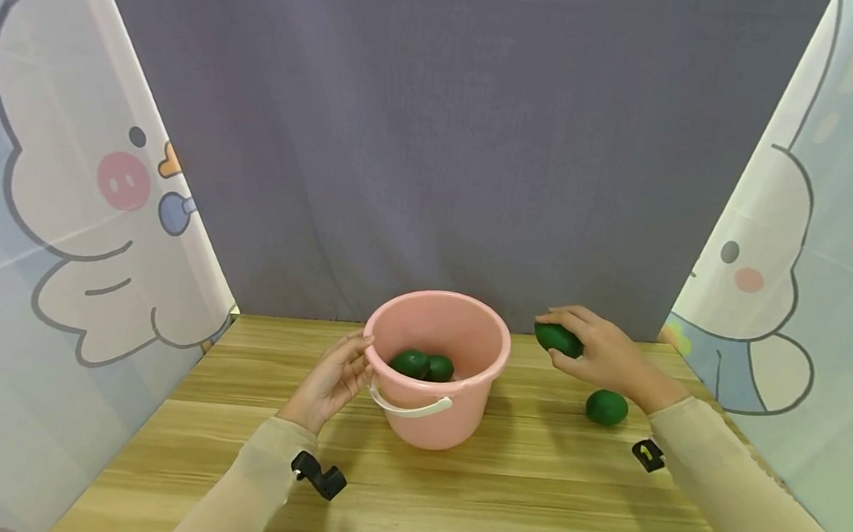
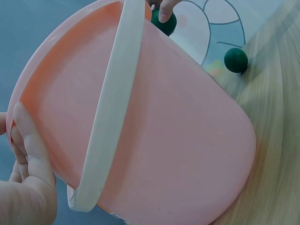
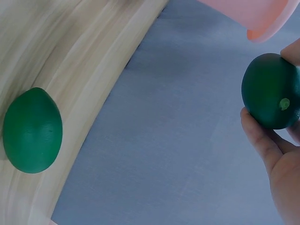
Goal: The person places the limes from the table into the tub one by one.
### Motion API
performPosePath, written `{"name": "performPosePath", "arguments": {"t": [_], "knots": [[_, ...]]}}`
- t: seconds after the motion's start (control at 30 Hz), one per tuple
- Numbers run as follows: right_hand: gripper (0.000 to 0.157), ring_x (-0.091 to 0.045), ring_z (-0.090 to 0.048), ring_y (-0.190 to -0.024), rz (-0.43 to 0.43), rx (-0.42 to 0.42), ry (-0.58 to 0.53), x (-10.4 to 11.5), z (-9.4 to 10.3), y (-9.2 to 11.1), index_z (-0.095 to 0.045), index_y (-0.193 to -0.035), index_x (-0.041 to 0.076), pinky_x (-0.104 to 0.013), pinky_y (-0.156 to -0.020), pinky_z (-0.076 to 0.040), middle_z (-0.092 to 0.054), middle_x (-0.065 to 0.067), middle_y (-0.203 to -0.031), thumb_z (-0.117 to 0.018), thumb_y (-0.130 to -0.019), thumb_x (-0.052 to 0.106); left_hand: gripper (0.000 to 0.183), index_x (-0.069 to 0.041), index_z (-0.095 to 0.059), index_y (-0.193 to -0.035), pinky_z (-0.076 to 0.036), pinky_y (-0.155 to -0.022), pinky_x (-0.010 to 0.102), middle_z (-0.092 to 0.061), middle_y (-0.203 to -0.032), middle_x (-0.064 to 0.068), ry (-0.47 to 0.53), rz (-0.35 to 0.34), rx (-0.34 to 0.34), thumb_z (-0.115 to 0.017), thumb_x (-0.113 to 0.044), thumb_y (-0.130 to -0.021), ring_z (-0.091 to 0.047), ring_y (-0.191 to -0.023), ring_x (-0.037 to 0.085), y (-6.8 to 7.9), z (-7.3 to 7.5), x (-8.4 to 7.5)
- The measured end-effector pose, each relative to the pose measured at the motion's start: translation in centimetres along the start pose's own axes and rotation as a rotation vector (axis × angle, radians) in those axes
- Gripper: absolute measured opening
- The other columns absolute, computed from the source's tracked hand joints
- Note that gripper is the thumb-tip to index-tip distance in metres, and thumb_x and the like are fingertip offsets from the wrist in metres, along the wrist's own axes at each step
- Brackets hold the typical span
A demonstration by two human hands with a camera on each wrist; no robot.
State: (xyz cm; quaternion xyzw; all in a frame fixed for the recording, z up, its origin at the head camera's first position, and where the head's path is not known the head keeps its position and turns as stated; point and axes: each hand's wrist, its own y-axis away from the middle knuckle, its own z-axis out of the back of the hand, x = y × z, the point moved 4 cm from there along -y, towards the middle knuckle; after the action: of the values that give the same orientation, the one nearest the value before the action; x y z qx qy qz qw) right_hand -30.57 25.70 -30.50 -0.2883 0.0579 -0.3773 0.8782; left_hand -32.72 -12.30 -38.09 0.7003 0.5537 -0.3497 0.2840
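A pink bucket (image 1: 435,417) with a white handle (image 1: 415,410) stands upright on the table. Two dark green avocados (image 1: 410,363) lie inside it. My left hand (image 1: 331,380) grips the bucket's left rim, fingers and thumb on either side of the wall, as the left wrist view also shows. To the right of the bucket, my right hand (image 1: 600,351) holds another avocado (image 3: 269,91) in the air between thumb and fingers, a pale stem scar showing on it. One more avocado (image 1: 607,407) lies on the table below that hand.
The wood-grain table (image 1: 497,514) ends at a grey curtain (image 1: 452,134) behind the bucket. Cartoon-printed cloths hang at the left (image 1: 58,270) and the right (image 1: 842,332). A black strap mount (image 1: 318,475) sits on the left sleeve.
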Motion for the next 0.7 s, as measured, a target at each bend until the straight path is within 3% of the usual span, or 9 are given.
{"name": "performPosePath", "arguments": {"t": [0.7], "knots": [[0.049, -0.029, -0.064, -0.105, 0.057, -0.029, -0.003, 1.4, 0.5, -1.2, -0.063, -0.133, 0.013, -0.042, -0.074, -0.060, -0.056, -0.013, -0.136, -0.075, -0.086, 0.012, 0.030, -0.005, -0.046, -0.130, -0.054, -0.056, 0.011, -0.054, -0.105, 0.007, -0.002, 0.005, 0.002, -0.051, -0.005, -0.101, -0.060, -0.073, 0.008, 0.0, -0.1, 0.0]]}}
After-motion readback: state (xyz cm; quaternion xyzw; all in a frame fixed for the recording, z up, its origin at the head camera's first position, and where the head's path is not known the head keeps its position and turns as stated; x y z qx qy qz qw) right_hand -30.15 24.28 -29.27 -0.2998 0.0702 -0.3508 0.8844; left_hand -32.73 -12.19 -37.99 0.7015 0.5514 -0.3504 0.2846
